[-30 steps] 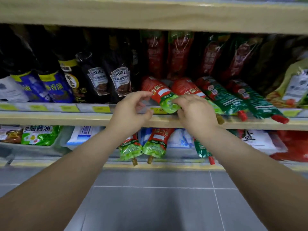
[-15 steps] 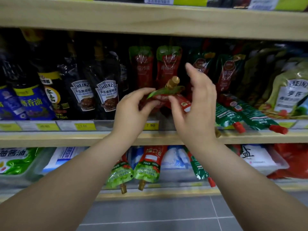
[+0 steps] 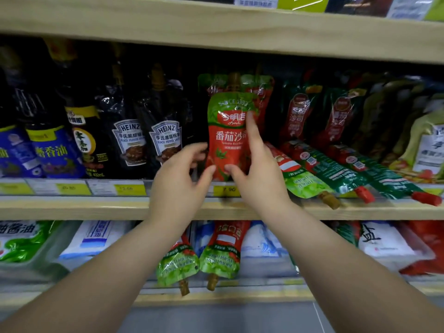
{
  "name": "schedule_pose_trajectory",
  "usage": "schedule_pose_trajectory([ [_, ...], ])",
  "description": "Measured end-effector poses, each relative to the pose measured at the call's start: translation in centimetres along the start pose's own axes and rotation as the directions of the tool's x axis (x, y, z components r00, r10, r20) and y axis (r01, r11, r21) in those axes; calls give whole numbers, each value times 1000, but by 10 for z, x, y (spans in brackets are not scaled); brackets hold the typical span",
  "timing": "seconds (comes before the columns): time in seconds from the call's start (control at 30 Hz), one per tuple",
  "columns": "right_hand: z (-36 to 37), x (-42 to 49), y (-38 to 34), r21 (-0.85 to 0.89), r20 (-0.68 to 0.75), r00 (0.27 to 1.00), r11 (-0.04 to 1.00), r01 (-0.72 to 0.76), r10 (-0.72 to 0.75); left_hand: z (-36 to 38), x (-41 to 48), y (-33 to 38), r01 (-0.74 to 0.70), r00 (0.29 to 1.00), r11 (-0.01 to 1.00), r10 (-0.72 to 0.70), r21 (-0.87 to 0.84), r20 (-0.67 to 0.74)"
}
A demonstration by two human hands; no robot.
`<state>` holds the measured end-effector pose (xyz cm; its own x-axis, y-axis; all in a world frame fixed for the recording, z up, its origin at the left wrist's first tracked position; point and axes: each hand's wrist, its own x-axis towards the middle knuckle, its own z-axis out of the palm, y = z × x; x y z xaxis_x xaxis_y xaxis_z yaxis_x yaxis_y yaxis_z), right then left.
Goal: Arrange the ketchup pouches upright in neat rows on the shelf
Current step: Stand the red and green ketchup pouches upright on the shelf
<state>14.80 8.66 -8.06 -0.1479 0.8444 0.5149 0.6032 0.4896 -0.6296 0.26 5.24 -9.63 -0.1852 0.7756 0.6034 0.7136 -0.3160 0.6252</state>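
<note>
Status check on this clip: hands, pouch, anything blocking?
Both hands, left hand and right hand, steadying red-and-green ketchup pouch, upright at wooden shelf front. Three fallen pouches lying spout-out at right, unsorted.

— How many ketchup pouches are showing on the middle shelf (image 3: pixel 72 209)?
— One is standing upright at the front (image 3: pixel 227 133), and three are lying flat to its right (image 3: pixel 298 175). Several more are standing behind, too dark to count.
— And below?
— Two are hanging over the lower shelf's edge (image 3: pixel 217 255).
— Hands?
— Two are reaching in, the left hand (image 3: pixel 179 186) and the right hand (image 3: pixel 258 174).
</note>
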Motion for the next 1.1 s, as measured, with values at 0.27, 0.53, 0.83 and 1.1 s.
schedule_pose_trajectory([
  [0.27, 20, 15, -6, -59, -68, 997, 998, 16, -20, -3, -31, -41, -220, 969, 907, 245, 359, -23],
  [0.53, 30, 26, -9, -92, -46, 999, 996, 4, -8, -2, -32, -47, -258, 958, 907, 284, 334, -32],
  [0.83, -43, -21, -1, -567, 69, 988, 809, 155, -141, 4, -31, -24, -195, 980, 930, 198, 313, 22],
  [1.1, -88, -48, 39, -755, 173, 985, 642, 136, -5, 42, -25, 18, -241, 966, 957, 221, 162, 132],
])
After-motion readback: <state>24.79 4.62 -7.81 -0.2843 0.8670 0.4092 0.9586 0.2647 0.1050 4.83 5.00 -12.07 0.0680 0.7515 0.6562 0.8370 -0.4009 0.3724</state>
